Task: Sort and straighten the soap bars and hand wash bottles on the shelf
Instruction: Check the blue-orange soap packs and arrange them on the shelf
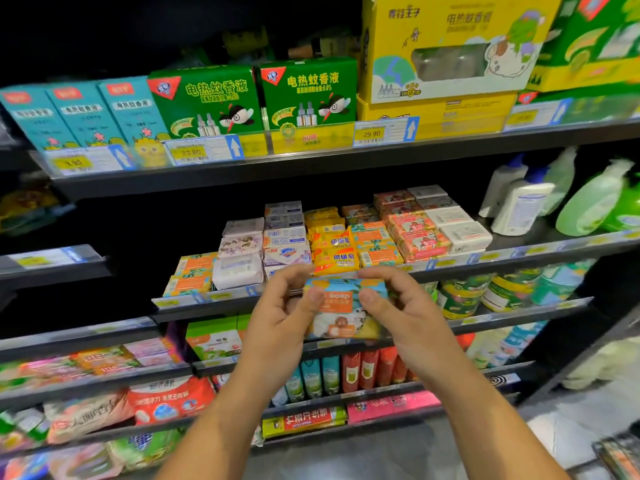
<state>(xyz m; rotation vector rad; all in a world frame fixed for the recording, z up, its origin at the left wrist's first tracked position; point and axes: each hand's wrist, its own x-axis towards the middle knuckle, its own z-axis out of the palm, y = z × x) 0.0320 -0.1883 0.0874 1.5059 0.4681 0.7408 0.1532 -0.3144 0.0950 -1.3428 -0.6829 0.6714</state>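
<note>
Both hands held one soap bar in the air, nearer than the front rail of the soap shelf and just below the yellow sulphur soap packs in the view. The pack was blue and orange, with "Soap" printed across its upper part. The left hand pinched its left edge, thumb on the front and curled fingers behind the top. The right hand gripped the right edge in the same way.

On the shelf the soaps lay in rows running from near to far. At the left were orange-and-teal packs, then white and lilac soft packs, then a Safeguard bar beside the yellow ones. Further right were more orange packs, red floral boxes and white boxes.

At the right end of that shelf stood white pump bottles with blue tops and pale green bottles; their labels were too blurred to read. The shelf above carried green mosquito-liquid boxes, teal boxes and a large yellow carton.
</note>
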